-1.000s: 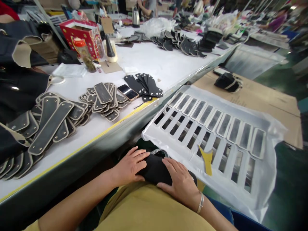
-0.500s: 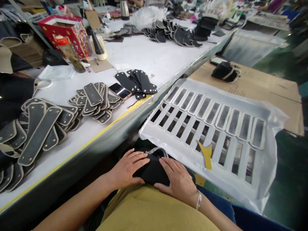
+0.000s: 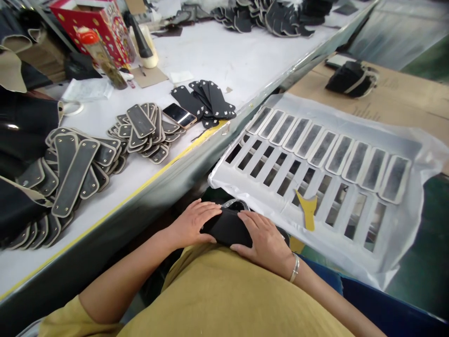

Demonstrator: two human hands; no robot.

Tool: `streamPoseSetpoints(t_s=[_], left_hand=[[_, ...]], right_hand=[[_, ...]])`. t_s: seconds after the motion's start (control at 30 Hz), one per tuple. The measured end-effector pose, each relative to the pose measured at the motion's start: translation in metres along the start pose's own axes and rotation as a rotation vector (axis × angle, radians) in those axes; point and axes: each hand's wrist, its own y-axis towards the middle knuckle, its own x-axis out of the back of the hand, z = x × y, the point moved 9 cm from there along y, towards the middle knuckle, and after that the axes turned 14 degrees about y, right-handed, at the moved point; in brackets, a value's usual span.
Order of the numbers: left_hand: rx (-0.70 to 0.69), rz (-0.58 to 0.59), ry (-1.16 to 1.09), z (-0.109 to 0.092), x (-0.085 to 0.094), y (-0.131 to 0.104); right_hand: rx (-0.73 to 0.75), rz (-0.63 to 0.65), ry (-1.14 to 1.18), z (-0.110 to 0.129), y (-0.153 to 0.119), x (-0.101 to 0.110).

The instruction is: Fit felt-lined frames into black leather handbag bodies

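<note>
A black item (image 3: 228, 228), perhaps a bag or case, lies against my front at the table's edge. My left hand (image 3: 196, 222) grips its left end, thumb below and fingers over the top. On its right end, my right hand (image 3: 264, 236) holds it the same way. A clear loop (image 3: 236, 203) stands up behind it, between the hands. To the right, a white-covered rack (image 3: 333, 199) bears a row of dark rectangular pieces (image 3: 358, 161) and a yellow Y-shaped piece (image 3: 308, 210). The item's underside is hidden.
The white table (image 3: 245, 56) on the left holds heaped dark strips with pale edges (image 3: 75, 175), black strips (image 3: 213, 100), a phone (image 3: 179, 115), a red box (image 3: 94, 28) and a red-capped bottle (image 3: 101, 58). A black bundle (image 3: 351, 78) sits on cardboard (image 3: 396, 89) behind the rack.
The view has shifted, with the table and rack now higher in the frame. Both hands keep their hold on the black item, with little change in their grip.
</note>
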Motion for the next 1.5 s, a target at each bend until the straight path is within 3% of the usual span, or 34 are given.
streamPoseSetpoints(t_s=[0.13,0.27,0.47,0.67,1.2,1.5], left_hand=[[0.014,-0.028,0.027,-0.005,0.003,-0.002],[-0.015,-0.027,0.031,-0.006,0.001,-0.005],[-0.111,-0.029,0.014,-0.003,-0.001,-0.006],[-0.126,-0.099,0.033,-0.006,0.005,0.001],[-0.107,-0.113,-0.009,-0.004,0.001,0.003],[-0.096,-0.028,-0.039,-0.002,-0.001,0.011]], right_hand=[[0.004,-0.049,0.102,0.005,0.009,0.003],[-0.091,-0.1,0.109,-0.001,0.022,-0.001],[-0.165,-0.068,0.111,-0.007,0.029,-0.006],[-0.223,-0.041,0.107,-0.012,0.03,-0.008],[-0.251,-0.038,0.093,-0.014,0.029,-0.005],[-0.294,0.021,0.14,-0.023,0.034,-0.008]])
